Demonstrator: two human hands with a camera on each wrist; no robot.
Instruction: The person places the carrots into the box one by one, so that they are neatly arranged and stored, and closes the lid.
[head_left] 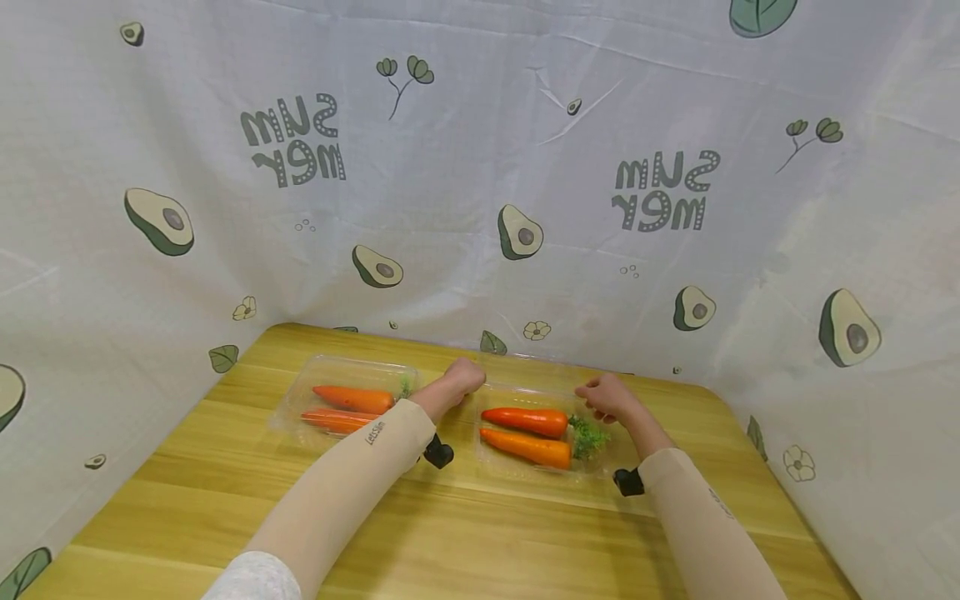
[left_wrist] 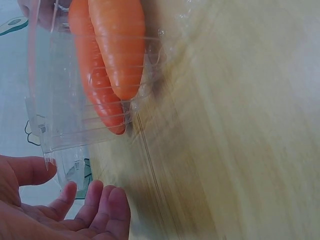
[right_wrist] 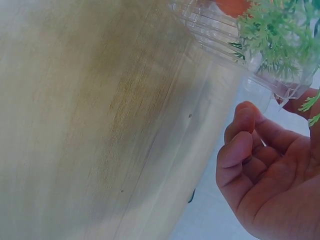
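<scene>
A clear plastic clamshell box (head_left: 525, 473) stands on the table with its lid raised at the back. Two orange carrots (head_left: 525, 448) lie side by side in it, green leafy tops (head_left: 590, 437) to the right. My left hand (head_left: 465, 377) is at the back left corner, thumb and fingertips (left_wrist: 118, 200) at the lid's edge. At the opposite back corner, my right hand (head_left: 607, 395) pinches the lid's edge with curled fingers (right_wrist: 239, 150); its thumb is partly hidden behind the plastic.
A second clear plastic box (head_left: 322, 367) with carrots (head_left: 352, 398) stands to the left, partly covered by my left arm. The wooden table (head_left: 480, 542) meets a white cloth (head_left: 465, 167) printed with avocados at its back and sides.
</scene>
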